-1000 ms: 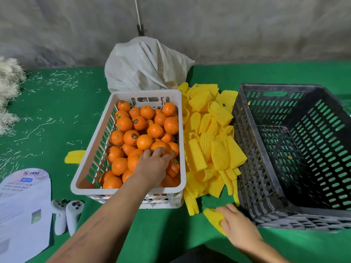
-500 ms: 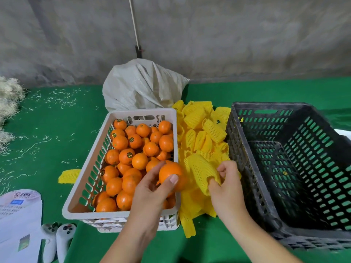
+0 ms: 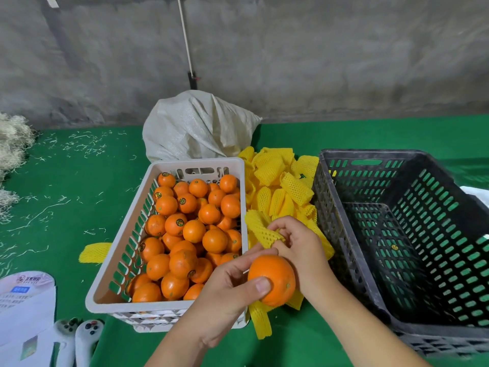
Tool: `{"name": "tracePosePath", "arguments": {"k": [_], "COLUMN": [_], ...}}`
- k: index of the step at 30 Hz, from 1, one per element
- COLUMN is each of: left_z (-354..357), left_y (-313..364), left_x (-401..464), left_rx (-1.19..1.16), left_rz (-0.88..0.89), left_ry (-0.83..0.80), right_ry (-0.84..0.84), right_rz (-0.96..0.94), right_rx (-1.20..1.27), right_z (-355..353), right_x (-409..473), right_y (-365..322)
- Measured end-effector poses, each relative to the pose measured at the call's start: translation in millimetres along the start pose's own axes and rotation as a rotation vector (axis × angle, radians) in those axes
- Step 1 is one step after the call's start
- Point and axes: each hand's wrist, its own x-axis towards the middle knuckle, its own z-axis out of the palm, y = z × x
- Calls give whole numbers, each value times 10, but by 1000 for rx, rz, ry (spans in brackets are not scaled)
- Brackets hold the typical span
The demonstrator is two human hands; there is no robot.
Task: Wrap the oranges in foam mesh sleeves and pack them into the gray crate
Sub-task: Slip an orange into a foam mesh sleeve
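Note:
My left hand (image 3: 225,292) grips one orange (image 3: 274,279) between thumb and fingers, just right of the white basket's near corner. My right hand (image 3: 299,250) pinches a yellow foam mesh sleeve (image 3: 260,229) directly above that orange. The white basket (image 3: 105,287) is full of loose oranges (image 3: 190,226). A heap of yellow sleeves (image 3: 280,181) lies between the basket and the gray crate (image 3: 330,207) on the right. No oranges show inside the crate.
A white woven sack (image 3: 198,125) stands behind the basket. One stray sleeve (image 3: 94,251) lies left of the basket. Two white controllers (image 3: 79,337) and a printed white bag (image 3: 23,308) sit at the near left. Straw (image 3: 10,144) litters the green table's left side.
My left hand lifted an orange out of the basket and carried it right. My right hand picked a sleeve from the heap and brought it over the orange.

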Motion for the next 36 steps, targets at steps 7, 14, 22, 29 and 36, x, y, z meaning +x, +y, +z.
{"name": "tracePosePath", "arguments": {"k": [7,14,22,29,36], "left_z": [53,39,61,82,80], "left_y": [-12,-36,29,-82,8], "left_x": [84,100,196,184,213], "left_rx": [87,293,-53,-292,-3], "left_rz": [57,232,120,123,151], "left_ry": [183,445,598,324,563], "right_ry": [-8,29,-27,156,125], "right_rz": [21,-125,-357,-455,-559], "right_rx": [-38,-35,-181,-198,-173], "right_z": [-167,-268,114,95,75], "right_x": [-45,-170,-410,-292,-367], "right_y": [-10,-155,-268,-305,-458]}}
